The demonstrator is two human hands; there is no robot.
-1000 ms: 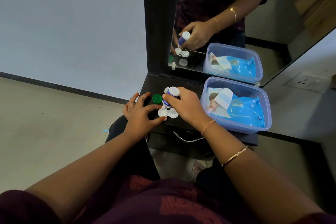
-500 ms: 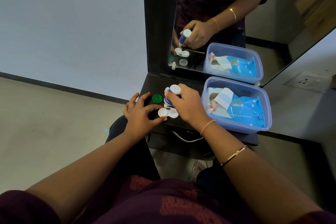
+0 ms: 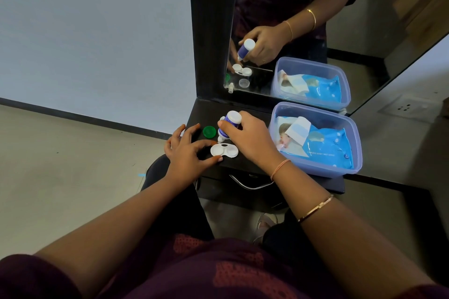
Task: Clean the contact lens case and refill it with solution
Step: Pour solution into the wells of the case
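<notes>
A: On the dark shelf [image 3: 243,165], close to its front edge: case [image 3: 224,150], both wells open and facing up; green cap [image 3: 209,132] just beyond. Looks risky?

B: Somewhat; sits near the lip, so could slide off if nudged.

A: Pinned, though; left hand [image 3: 187,150] spread wide, only thumb and one fingertip pressing on the case's left end; grips nothing else.

B: Light hold; pressed too hard on that one end, could tip the case and spill the wells.

A: Right hand [image 3: 247,139] wrapped tight round the bottle [image 3: 228,126]; tilts it nozzle-down, tip just above the far rim of the left well.

B: Worth watching; aims nearer the rim than the centre, so could send solution onto the shelf; squeezed hard, could flood so shallow a well.

A: And the tip itself?

B: Hovers very near the plastic; cannot tell whether touching; if touching, could foul the nozzle and then the solution.

A: Anything else close by?

B: Tub [image 3: 349,143] holding a wipes pack [image 3: 323,150], just beside the right wrist; easily bumped by an elbow swung outward, jogging the pour. Cannot tell how full either well stands, so hard to judge when to stop squeezing.
</notes>
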